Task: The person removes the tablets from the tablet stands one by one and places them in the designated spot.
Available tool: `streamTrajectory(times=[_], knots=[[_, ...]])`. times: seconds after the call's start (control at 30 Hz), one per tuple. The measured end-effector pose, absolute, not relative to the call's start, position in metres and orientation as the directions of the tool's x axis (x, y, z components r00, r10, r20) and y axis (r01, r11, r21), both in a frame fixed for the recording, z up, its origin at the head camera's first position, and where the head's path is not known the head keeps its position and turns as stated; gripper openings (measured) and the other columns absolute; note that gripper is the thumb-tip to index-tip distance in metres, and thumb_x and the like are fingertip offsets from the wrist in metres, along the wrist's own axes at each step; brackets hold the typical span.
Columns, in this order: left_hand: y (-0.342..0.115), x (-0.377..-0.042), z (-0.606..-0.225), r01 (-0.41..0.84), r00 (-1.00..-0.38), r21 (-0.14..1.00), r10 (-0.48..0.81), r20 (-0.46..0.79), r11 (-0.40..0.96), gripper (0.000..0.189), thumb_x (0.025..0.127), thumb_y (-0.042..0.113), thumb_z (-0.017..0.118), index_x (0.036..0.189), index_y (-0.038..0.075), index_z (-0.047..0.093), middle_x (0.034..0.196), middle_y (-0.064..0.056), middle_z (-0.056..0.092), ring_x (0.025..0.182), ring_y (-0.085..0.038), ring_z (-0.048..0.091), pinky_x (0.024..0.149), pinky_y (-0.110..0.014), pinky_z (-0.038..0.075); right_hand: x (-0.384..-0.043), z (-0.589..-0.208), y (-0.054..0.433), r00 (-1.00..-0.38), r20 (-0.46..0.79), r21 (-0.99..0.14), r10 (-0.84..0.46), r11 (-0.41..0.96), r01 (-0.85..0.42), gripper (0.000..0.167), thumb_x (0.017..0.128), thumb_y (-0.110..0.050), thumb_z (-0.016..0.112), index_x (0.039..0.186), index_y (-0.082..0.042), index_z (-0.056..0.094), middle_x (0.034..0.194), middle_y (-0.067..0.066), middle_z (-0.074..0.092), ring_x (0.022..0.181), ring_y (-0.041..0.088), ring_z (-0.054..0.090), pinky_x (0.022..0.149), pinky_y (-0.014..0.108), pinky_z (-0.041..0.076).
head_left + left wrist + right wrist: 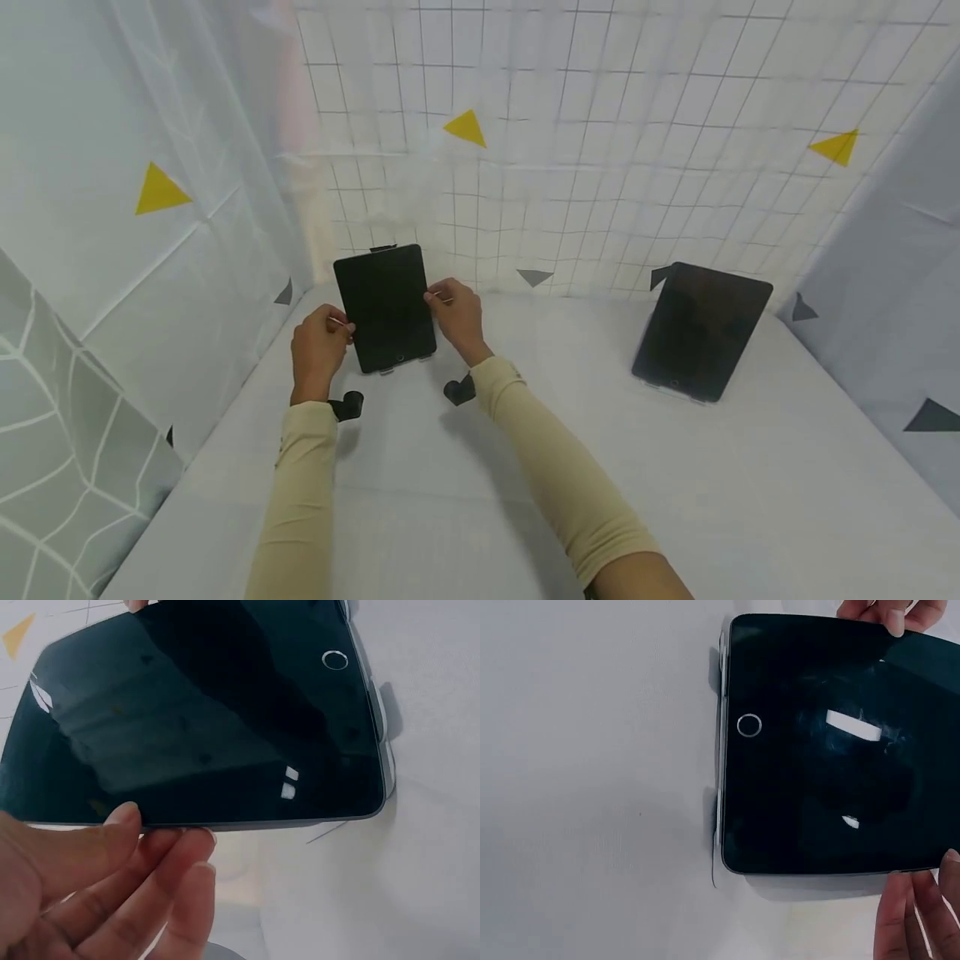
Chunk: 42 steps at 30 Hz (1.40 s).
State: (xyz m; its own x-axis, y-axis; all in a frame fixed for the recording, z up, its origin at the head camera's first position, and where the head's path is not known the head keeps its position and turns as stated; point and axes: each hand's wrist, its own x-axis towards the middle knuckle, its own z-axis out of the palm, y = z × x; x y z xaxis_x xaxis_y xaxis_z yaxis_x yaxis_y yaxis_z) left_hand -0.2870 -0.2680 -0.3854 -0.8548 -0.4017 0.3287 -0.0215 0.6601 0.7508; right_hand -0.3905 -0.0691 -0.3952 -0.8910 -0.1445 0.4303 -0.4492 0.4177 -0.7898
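Note:
A black tablet (392, 304) with a round home button leans back on a small stand, near the far wall and left of centre. My left hand (318, 343) pinches its left edge, thumb on the glass and fingers behind. On the opposite edge my right hand (457, 317) pinches the tablet in the same way. The stand's pale lips (723, 667) show under the tablet's lower edge in the right wrist view; the rest of the stand is mostly hidden behind it. The screen is dark, with bright reflections.
A second black tablet (703, 329) leans on a clear stand to the right. Behind the white table (600, 492) hangs a grid-patterned sheet (600, 183) bearing yellow triangles (468, 129) and grey ones. Pale sheets rise at both sides.

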Motion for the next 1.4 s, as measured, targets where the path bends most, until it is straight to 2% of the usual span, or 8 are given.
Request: streamTrajectory(times=[0.17,0.3,0.53,0.73,1.03,1.4], knots=[[-0.262,-0.286,-0.383,0.024,-0.873,0.738,-0.345,0.344,0.675,0.014,0.103,0.008,0.067,0.111,-0.004,0.067,0.099,-0.022,0.073,0.085,-0.036,0.072,0.072,-0.044,0.051,-0.387,-0.395,-0.054,-0.885,0.450,-0.797,-0.121,0.392,-0.460,0.013,0.102,-0.017,0.071,0.108,-0.005,0.074,0.096,0.007,0.076,0.081,0.017,0.073,0.073,0.033,0.056],[-0.263,-0.282,-0.373,0.032,-0.888,0.733,-0.318,0.333,0.679,0.016,0.104,0.009,0.066,0.112,-0.004,0.067,0.101,-0.022,0.073,0.084,-0.036,0.072,0.068,-0.041,0.050,-0.377,-0.388,-0.046,-0.884,0.450,-0.806,-0.125,0.369,-0.462,0.015,0.103,-0.020,0.070,0.110,-0.007,0.074,0.093,0.004,0.075,0.081,0.015,0.071,0.076,0.033,0.055],[-0.251,-0.284,-0.358,0.114,-0.923,0.746,-0.207,0.324,0.656,0.020,0.107,0.013,0.063,0.118,-0.004,0.067,0.106,-0.022,0.071,0.091,-0.038,0.071,0.077,-0.045,0.054,-0.364,-0.378,-0.015,-0.876,0.472,-0.793,-0.094,0.389,-0.469,0.015,0.103,-0.019,0.070,0.111,-0.007,0.075,0.086,0.004,0.073,0.081,0.017,0.070,0.077,0.034,0.055],[-0.230,-0.288,-0.359,0.143,-0.943,0.756,-0.144,0.300,0.639,0.020,0.107,0.012,0.063,0.120,-0.003,0.065,0.107,-0.021,0.071,0.094,-0.038,0.073,0.080,-0.049,0.057,-0.354,-0.378,0.016,-0.877,0.472,-0.786,-0.085,0.410,-0.463,0.016,0.104,-0.019,0.069,0.112,-0.006,0.075,0.095,0.005,0.075,0.084,0.016,0.071,0.079,0.034,0.058],[-0.203,-0.292,-0.363,0.165,-0.961,0.735,-0.058,0.269,0.658,0.016,0.105,0.012,0.065,0.113,-0.002,0.067,0.101,-0.017,0.072,0.086,-0.031,0.072,0.076,-0.044,0.056,-0.336,-0.390,0.049,-0.899,0.438,-0.811,-0.009,0.427,-0.400,0.013,0.102,-0.016,0.072,0.108,-0.005,0.076,0.091,0.006,0.075,0.080,0.019,0.072,0.077,0.036,0.059],[-0.188,-0.298,-0.373,0.191,-0.966,0.699,0.004,0.260,0.689,0.012,0.103,0.010,0.066,0.106,-0.001,0.067,0.088,-0.014,0.072,0.078,-0.028,0.069,0.070,-0.042,0.052,-0.336,-0.394,0.073,-0.931,0.357,-0.816,-0.073,0.461,-0.349,0.014,0.101,-0.012,0.072,0.107,0.001,0.075,0.094,0.013,0.077,0.080,0.023,0.076,0.078,0.037,0.061]])
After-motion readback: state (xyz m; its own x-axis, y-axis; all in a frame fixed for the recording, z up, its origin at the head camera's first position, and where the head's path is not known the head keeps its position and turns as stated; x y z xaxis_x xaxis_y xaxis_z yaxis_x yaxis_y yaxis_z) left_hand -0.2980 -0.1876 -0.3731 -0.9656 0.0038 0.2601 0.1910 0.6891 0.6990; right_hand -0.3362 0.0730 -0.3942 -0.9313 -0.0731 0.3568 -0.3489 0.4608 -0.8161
